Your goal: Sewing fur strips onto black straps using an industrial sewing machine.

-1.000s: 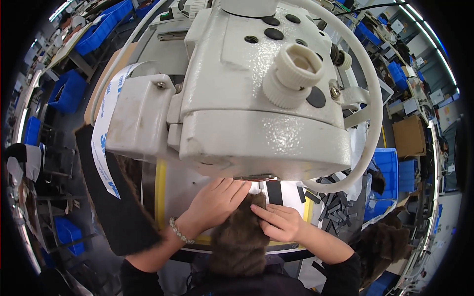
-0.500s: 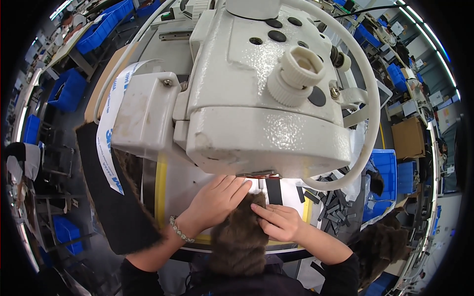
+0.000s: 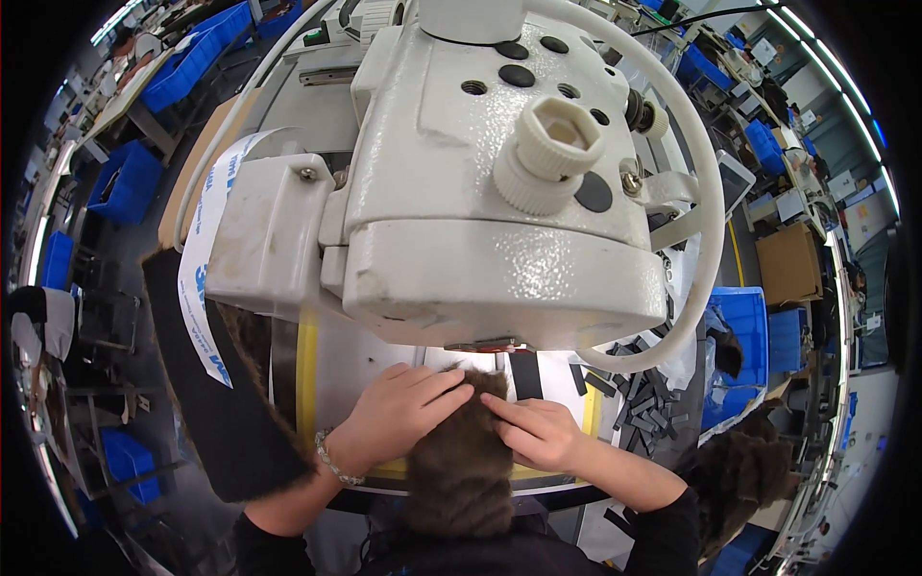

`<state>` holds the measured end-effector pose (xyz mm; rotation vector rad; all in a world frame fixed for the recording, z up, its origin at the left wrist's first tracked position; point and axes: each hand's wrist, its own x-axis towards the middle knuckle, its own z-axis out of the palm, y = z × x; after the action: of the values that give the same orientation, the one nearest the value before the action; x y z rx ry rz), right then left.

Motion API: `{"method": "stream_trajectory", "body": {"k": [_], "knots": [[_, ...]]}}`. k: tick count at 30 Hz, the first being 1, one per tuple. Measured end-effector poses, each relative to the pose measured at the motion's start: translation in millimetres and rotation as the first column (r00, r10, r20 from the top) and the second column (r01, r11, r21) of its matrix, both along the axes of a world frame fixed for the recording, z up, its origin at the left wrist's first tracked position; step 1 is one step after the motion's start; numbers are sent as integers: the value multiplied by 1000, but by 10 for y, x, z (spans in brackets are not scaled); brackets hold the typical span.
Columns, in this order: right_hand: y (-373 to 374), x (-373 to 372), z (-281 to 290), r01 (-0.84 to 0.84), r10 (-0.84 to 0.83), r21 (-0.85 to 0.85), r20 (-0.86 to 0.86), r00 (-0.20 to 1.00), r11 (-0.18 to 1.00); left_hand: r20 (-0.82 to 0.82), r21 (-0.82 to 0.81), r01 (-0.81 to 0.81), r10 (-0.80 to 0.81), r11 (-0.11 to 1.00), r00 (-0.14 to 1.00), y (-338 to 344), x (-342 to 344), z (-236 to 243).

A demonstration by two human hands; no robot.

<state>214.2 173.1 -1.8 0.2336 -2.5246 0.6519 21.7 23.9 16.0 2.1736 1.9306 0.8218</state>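
A strip of brown fur (image 3: 459,480) lies lengthwise below the head of a white sewing machine (image 3: 495,274), over the white work surface (image 3: 357,384). My left hand (image 3: 405,416) grips its upper left side with fingers held together, just short of the needle area. My right hand (image 3: 538,434) holds the right side, index finger pressed on the fur and thumb low against it; what lies under both hands' fingertips is hidden. A black strip (image 3: 525,377) lies just right of the fur's top.
A black fur-edged panel (image 3: 226,413) with white tape hangs at left. Small black pieces (image 3: 642,403), a blue bin (image 3: 744,374) and bundled fur (image 3: 744,480) are at right. A white hose (image 3: 706,269) loops round the machine. Blue bins (image 3: 120,182) and benches line the room.
My left hand has drawn back down and left from under the machine, exposing the fur's top edge. My right hand has shifted slightly left with the fur. The view has moved slightly.
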Motion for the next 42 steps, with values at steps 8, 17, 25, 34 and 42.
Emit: {"method": "stream_trajectory", "body": {"k": [8,17,25,34,42], "knots": [[55,-174,177,74,-77,21,218,973,997,-97,-44,24,-28,999,995,-12,-16,-2],[38,-190,204,34,-23,-27,342,939,999,-147,44,7,0,999,989,94,70,-57],[-95,-109,131,49,-131,301,259,957,953,-397,63,50,-21,997,918,-12,130,-124],[-155,-99,113,74,-161,472,147,976,878,-423,52,76,-46,996,905,-39,129,-119],[-131,-102,91,76,-132,373,125,983,925,-323,53,76,-55,996,945,-17,89,-78]]}}
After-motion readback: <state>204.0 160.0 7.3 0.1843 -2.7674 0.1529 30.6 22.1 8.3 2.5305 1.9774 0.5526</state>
